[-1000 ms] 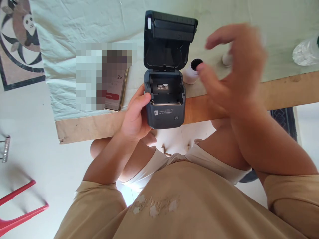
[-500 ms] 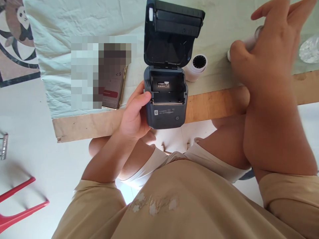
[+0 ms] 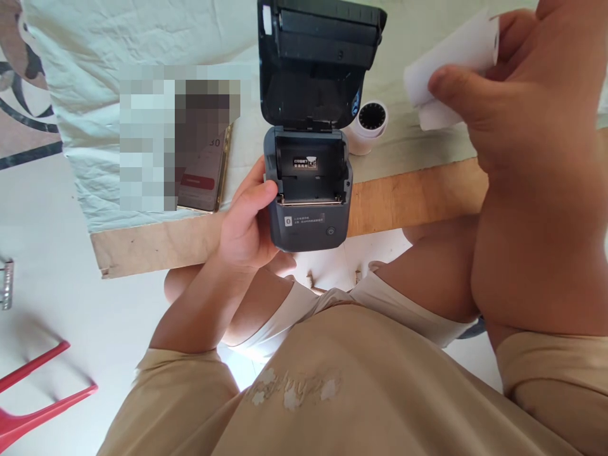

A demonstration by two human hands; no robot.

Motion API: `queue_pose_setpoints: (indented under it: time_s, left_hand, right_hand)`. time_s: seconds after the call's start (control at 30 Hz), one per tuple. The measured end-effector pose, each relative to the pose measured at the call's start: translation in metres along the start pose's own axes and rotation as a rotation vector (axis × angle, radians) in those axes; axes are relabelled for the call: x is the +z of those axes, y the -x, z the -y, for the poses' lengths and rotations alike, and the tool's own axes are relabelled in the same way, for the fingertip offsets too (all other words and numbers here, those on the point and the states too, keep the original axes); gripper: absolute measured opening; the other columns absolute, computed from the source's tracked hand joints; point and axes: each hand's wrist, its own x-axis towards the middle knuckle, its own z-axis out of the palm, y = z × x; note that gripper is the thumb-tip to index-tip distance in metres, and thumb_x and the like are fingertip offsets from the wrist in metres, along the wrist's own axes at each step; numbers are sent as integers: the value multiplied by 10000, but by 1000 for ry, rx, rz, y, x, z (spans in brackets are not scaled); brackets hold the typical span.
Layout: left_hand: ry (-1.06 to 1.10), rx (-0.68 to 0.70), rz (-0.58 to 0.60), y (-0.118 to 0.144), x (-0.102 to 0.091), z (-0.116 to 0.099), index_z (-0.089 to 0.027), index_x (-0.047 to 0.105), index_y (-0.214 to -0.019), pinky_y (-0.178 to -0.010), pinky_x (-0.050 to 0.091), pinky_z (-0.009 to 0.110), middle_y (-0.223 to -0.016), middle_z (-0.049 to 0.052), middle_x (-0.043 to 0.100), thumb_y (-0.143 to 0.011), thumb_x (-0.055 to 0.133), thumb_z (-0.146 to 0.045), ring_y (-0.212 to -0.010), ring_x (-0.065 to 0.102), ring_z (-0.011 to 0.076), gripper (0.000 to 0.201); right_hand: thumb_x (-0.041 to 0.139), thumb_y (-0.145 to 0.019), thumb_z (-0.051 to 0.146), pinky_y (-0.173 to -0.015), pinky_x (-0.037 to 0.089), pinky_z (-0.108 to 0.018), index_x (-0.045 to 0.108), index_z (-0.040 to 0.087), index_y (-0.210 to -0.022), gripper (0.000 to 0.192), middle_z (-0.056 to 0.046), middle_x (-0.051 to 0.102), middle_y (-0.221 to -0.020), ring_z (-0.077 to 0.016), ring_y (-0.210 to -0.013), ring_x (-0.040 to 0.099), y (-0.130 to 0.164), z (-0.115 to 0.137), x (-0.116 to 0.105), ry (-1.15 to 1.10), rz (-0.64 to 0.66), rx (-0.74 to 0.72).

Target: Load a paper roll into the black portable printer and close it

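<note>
My left hand [image 3: 249,218] is wrapped round the left side of a dark label printer [image 3: 311,221], thumb on its edge. The printer's lid [image 3: 311,95] stands open, and its paper compartment shows a small black-and-white sticker inside with no roll in it. At the upper right, my right hand [image 3: 498,95] grips a white paper roll [image 3: 453,63], with the thumb along its near side and the other fingers partly hidden behind. A loose flap of paper hangs below the roll. Another white roll [image 3: 370,130] with a dark core end stands just right of the printer.
A phone [image 3: 202,168] with a lit screen lies left of the printer, partly covered by pixelation. Pale green cloth [image 3: 95,126] covers the table, whose bare wooden edge [image 3: 152,244] faces me. A red frame [image 3: 47,399] is on the floor at the lower left.
My right hand has closed on the white paper roll and lifted and turned it. The printer has shifted slightly left in view, still in my left hand.
</note>
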Motion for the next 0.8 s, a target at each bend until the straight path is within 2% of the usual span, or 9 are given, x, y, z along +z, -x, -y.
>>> queue_pose_setpoints:
  time_s: [0.07, 0.17, 0.27, 0.37, 0.43, 0.5, 0.57, 0.7, 0.8]
  left_hand:
    - [-13, -3, 0, 0, 1, 0, -221, 659, -1160, -562, 507, 371, -815, 16, 823, -856, 680, -510, -658, 733, 192, 420]
    - [-32, -12, 4, 1, 2, -2, -229, 655, -1169, -566, 475, 381, -804, 12, 820, -837, 711, -541, -656, 715, 196, 459]
    - [-45, -28, 11, 2, 2, -2, -222, 664, -1136, -561, 421, 370, -816, 23, 823, -814, 740, -588, -653, 698, 190, 493]
    - [-45, -41, 28, 2, 2, -2, -222, 671, -1102, -568, 396, 355, -819, 18, 821, -805, 749, -608, -661, 684, 178, 493]
    - [-44, -44, 40, 2, 1, -2, -218, 673, -1094, -571, 397, 353, -823, 20, 821, -811, 746, -605, -672, 683, 176, 484]
    - [-45, -42, 50, 2, 1, -1, -214, 679, -1089, -570, 404, 354, -829, 24, 820, -823, 737, -601, -681, 687, 180, 473]
    - [-37, -23, 40, 2, -1, 0, -215, 688, -1085, -579, 423, 357, -839, 20, 817, -847, 707, -584, -683, 686, 175, 440]
    - [-2, 15, 37, 1, -3, 3, -224, 707, -1142, -704, 492, 385, -885, 24, 807, -894, 651, -540, -768, 688, 188, 405]
    - [35, 40, 35, 1, -2, 2, -222, 732, -1108, -716, 520, 366, -904, 11, 805, -893, 686, -525, -789, 696, 172, 374]
  right_hand:
    - [835, -637, 383, -686, 438, -203, 595, 128, -1131, 605, -2, 539, -882, -8, -798, 549, 0, -1, 1, -210, 75, -9]
    - [940, -510, 725, -692, 471, -178, 623, 133, -1067, 872, -16, 624, -1005, -5, -839, 599, 1, -1, 5, -412, 185, 50]
    - [945, -458, 794, -747, 549, -148, 624, 245, -1268, 1030, 33, 652, -1282, 10, -971, 648, 1, -2, 9, -514, 259, 127]
    - [929, -375, 851, -912, 656, -210, 646, 240, -1325, 1165, 24, 576, -1477, -93, -1317, 654, -3, -3, 13, -567, 319, 164]
    - [895, -514, 829, -964, 673, -260, 626, 253, -1370, 1067, 20, 508, -1564, -148, -1417, 622, -8, -5, 13, -572, 366, 208]
    - [679, -847, 735, -943, 663, -252, 552, 269, -1416, 746, 17, 458, -1610, -120, -1363, 641, -14, -8, 13, -586, 389, 259]
    - [438, -1003, 571, -887, 628, -177, 476, 258, -1423, 525, 0, 462, -1591, -51, -1250, 647, -21, -14, 11, -629, 382, 282]
    - [653, -758, 687, -680, 527, -154, 449, 187, -1251, 731, -43, 574, -1153, 15, -832, 516, -33, -32, 5, -638, 375, 312]
    - [727, -598, 725, -667, 514, -210, 433, 203, -1130, 801, -40, 545, -1029, 13, -775, 458, -33, -36, 1, -588, 372, 323]
